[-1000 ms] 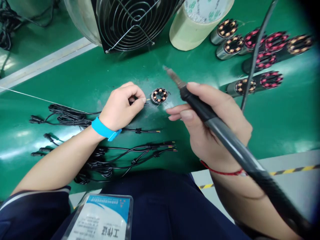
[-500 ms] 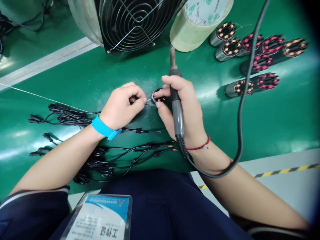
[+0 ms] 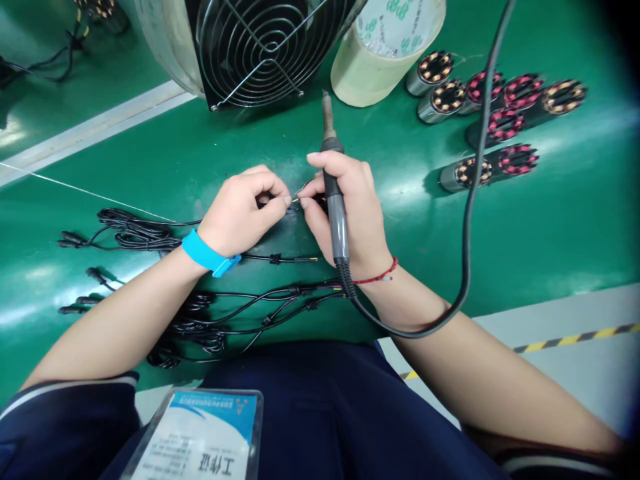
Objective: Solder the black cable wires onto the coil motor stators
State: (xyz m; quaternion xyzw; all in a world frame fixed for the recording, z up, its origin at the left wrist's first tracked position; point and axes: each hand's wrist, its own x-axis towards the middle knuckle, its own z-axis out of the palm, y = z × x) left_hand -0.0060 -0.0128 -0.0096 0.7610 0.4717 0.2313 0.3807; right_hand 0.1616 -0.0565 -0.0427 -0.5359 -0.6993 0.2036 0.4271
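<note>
My left hand (image 3: pixel 245 210), a blue band at its wrist, pinches a thin wire (image 3: pixel 295 199) at the end of a black cable between thumb and forefinger. Close by on its right, my right hand (image 3: pixel 360 213) grips a soldering iron (image 3: pixel 339 223) whose tip points away from me, clear of the wire. The thumb and a fingertip of that same hand meet at the wire's end, almost touching the left fingertips. Under the right hand, a small round wound motor core is mostly hidden by the fingers.
Coiled black cables (image 3: pixel 200 323) with bared ends lie near my body. A fan with a wire guard (image 3: pixel 270 57) and a wide tape roll (image 3: pixel 367 77) stand at the back. Several wound motor cores (image 3: pixel 453 100) stand at the right. The iron's cord (image 3: pixel 467 247) loops over my right forearm.
My right hand has shifted left with the soldering iron, and its fingertips have closed at the wire. The motor core under it is now more hidden. The left hand stays nearly still.
</note>
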